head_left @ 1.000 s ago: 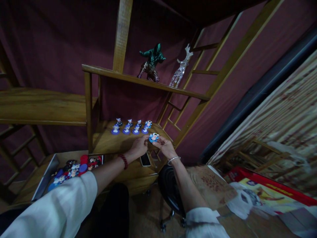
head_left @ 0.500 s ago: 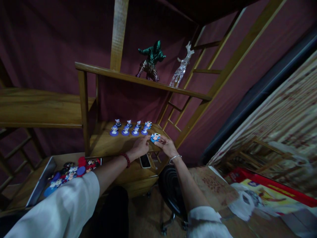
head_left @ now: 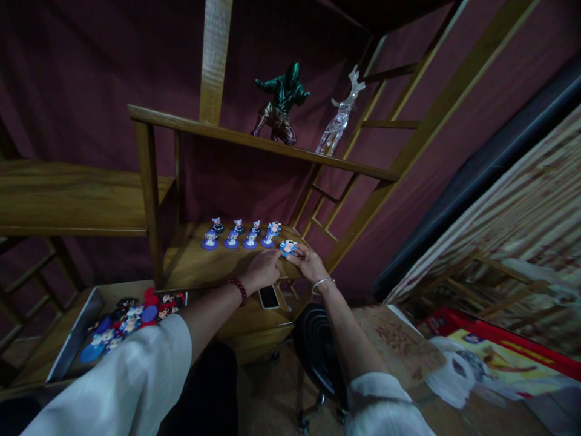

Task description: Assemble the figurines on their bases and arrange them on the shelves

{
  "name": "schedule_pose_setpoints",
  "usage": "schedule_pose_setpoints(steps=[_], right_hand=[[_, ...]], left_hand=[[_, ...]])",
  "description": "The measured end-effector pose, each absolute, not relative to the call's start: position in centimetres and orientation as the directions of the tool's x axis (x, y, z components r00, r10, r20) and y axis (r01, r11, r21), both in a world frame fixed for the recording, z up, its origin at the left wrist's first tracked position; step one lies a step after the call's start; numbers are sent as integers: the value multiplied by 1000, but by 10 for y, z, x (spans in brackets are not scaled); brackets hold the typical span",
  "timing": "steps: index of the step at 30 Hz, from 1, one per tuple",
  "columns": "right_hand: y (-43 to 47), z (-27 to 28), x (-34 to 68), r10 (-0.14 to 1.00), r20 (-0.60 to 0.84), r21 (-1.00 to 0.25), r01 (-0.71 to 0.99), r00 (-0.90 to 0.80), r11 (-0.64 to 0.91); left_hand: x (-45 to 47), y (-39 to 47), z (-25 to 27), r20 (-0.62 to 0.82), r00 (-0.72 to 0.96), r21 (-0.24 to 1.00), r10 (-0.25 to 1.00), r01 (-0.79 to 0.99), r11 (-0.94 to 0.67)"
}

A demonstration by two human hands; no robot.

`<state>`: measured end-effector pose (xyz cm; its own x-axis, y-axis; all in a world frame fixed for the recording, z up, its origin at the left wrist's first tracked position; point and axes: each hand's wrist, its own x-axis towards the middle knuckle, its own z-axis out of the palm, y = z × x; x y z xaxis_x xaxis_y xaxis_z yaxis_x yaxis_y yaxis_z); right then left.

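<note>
Head view: blue-based figurine [head_left: 288, 248] at right end of lower shelf [head_left: 195, 266], just right of the front row of four purple-based figurines [head_left: 250, 240]. Right hand [head_left: 310, 264] has it pinched by the right side. Left hand [head_left: 264, 269] part-curled, fingertips at its left edge; can't tell if they grip. Back row: three dark-based figurines [head_left: 238, 226] plus another blue one [head_left: 274, 228]. Phone [head_left: 269, 297] below left hand. Open box [head_left: 118, 292] of figurines lower left.

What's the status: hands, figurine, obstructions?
Right hand gripping blue figurine at right end of lower shelf. Left hand beside it, contact unclear. Purple-based figurines close on its left.
</note>
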<state>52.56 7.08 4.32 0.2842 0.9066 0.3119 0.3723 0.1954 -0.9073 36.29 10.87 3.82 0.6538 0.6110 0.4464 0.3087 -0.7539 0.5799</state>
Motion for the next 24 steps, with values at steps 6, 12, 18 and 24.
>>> schedule_pose_setpoints(steps=[6, 12, 18, 24], right_hand=[[81, 37, 535, 906, 342, -866, 457, 248, 202], [94, 29, 547, 908, 348, -833, 522, 233, 186], [103, 28, 552, 892, 373, -760, 635, 257, 135], [109, 31, 556, 882, 393, -690, 717, 260, 96]], left_hand=[[366, 105, 39, 405, 728, 416, 553, 392, -821], [370, 105, 42, 360, 741, 314, 567, 476, -822], [374, 105, 43, 360, 745, 252, 562, 502, -827], [380, 107, 42, 356, 770, 145, 530, 514, -845]])
